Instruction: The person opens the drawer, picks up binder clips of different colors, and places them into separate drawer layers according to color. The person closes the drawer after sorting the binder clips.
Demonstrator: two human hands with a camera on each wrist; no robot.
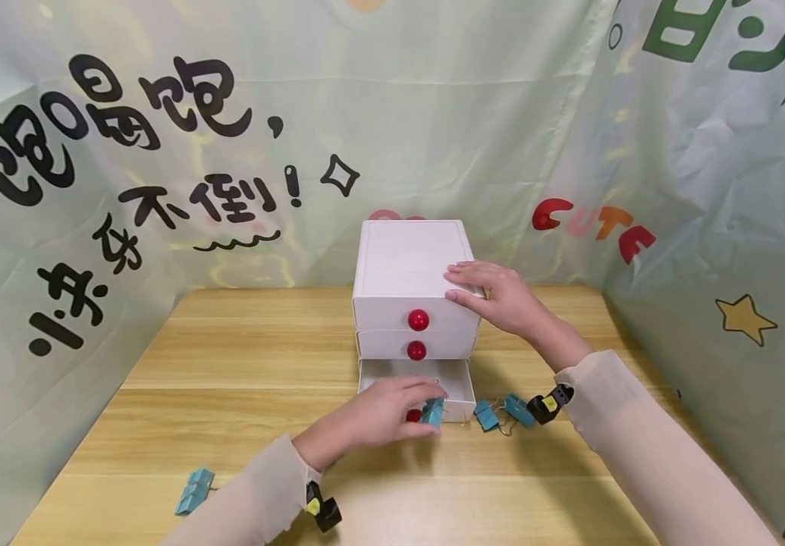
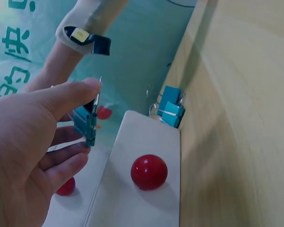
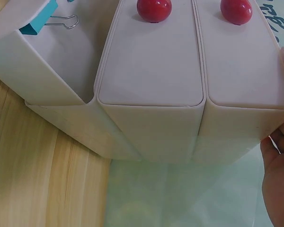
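A white three-drawer box [image 1: 412,262] with round red knobs stands on the table, its bottom drawer [image 1: 460,383] pulled out. My left hand [image 1: 388,409] is at that drawer's front and pinches a blue binder clip [image 1: 433,412] between thumb and fingers. In the left wrist view the held binder clip [image 2: 86,124] shows its wire handle near the thumb tip. The right wrist view shows blue clip metal [image 3: 40,19] and a wire handle at the drawer's front edge. My right hand [image 1: 501,296] rests on the box's top right edge, fingers on the lid.
Blue binder clips [image 1: 501,413] lie to the right of the open drawer, near the right sleeve. Another blue binder clip [image 1: 194,491] is at the table's front left, beside the left forearm. A printed cloth [image 1: 433,136] hangs behind and around the wooden table [image 1: 249,356].
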